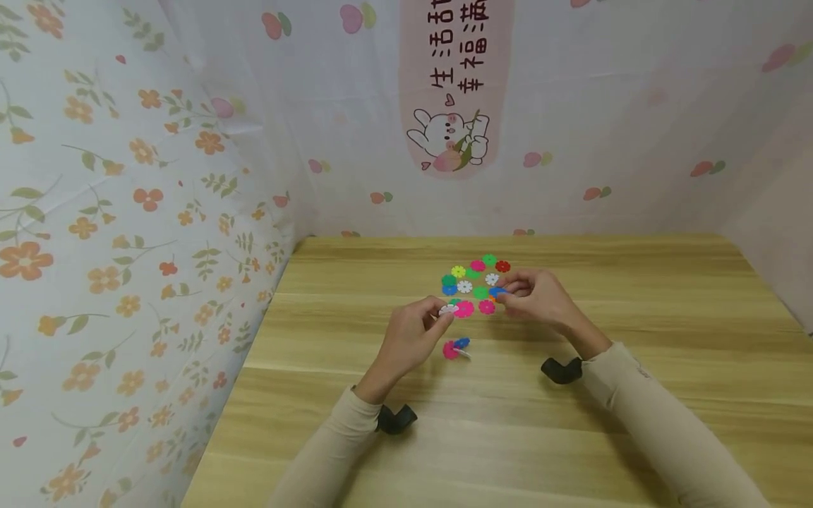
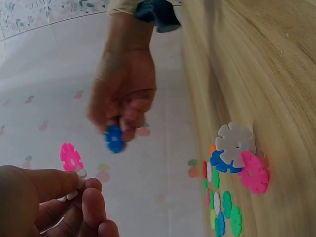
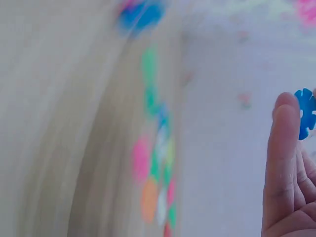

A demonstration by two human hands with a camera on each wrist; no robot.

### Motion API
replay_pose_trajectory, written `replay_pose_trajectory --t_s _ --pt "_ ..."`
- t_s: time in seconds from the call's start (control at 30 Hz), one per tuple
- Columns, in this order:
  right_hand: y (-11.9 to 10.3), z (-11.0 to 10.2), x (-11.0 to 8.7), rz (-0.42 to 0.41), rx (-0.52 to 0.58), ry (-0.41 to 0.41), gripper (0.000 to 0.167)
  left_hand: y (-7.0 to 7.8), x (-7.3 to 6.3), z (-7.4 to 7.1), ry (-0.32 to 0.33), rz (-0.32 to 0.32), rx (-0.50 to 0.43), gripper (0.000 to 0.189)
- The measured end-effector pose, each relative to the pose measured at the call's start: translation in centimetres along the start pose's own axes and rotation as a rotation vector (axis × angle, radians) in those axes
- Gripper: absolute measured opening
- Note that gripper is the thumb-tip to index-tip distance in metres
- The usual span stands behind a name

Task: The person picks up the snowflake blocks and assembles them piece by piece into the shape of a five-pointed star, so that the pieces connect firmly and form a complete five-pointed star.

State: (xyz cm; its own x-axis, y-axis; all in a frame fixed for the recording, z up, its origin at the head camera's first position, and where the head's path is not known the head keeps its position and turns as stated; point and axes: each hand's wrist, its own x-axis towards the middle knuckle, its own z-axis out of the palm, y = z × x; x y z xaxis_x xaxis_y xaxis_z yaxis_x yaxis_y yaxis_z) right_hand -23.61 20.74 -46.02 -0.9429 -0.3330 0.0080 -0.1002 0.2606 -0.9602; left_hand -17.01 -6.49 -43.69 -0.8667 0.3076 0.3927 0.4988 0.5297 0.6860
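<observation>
My left hand (image 1: 414, 333) pinches a white flower-shaped plastic disc (image 1: 447, 309) between thumb and fingers. A pink flower disc (image 2: 71, 157) is joined to it and sticks out past the fingertips. My right hand (image 1: 541, 300) pinches a blue flower disc (image 3: 306, 114) a short way to the right of the pink one. Both hands are raised over the far part of the table. Below the left hand, a joined cluster of pink (image 2: 255, 173), blue (image 2: 224, 162) and white (image 2: 235, 142) discs stands on the wood.
Several loose discs in green (image 1: 489, 259), yellow (image 1: 458, 271), red (image 1: 502, 266), white and other colours lie in a group beyond the hands on the wooden table (image 1: 305, 423). Printed cloth (image 1: 356, 127) hangs behind and at left. A black curved piece (image 1: 396, 420) sits at each wrist.
</observation>
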Motion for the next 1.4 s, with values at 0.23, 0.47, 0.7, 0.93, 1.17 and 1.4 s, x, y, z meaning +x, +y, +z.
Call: replay_pose_trajectory --t_s 0.23,0.47,0.7,0.93,1.17,1.4 --pt "-3.1 1.3 -1.7 -0.149 0.217 -0.092 0.029 0.5 0.4 -0.1 -0.049 0.017 0.025 0.01" --pt "-3.6 2.2 -2.1 -0.178 0.213 -0.134 0.031 1.0 0.6 -0.1 -0.065 0.092 0.06 0.006" --pt "-3.2 2.5 -2.1 -0.184 0.175 -0.158 0.031 1.2 0.5 0.0 -0.085 0.153 0.12 0.008" --pt "-3.3 2.4 -2.3 -0.215 0.123 -0.166 0.028 1.3 0.3 0.0 -0.088 0.183 0.172 0.01" --pt "-3.0 2.5 -2.2 -0.226 0.101 -0.206 0.025 1.7 0.2 -0.1 -0.094 0.206 0.231 0.014" --pt "-3.3 2.6 -2.4 -0.228 0.086 -0.211 0.023 1.8 0.3 0.0 -0.093 0.259 0.279 0.015"
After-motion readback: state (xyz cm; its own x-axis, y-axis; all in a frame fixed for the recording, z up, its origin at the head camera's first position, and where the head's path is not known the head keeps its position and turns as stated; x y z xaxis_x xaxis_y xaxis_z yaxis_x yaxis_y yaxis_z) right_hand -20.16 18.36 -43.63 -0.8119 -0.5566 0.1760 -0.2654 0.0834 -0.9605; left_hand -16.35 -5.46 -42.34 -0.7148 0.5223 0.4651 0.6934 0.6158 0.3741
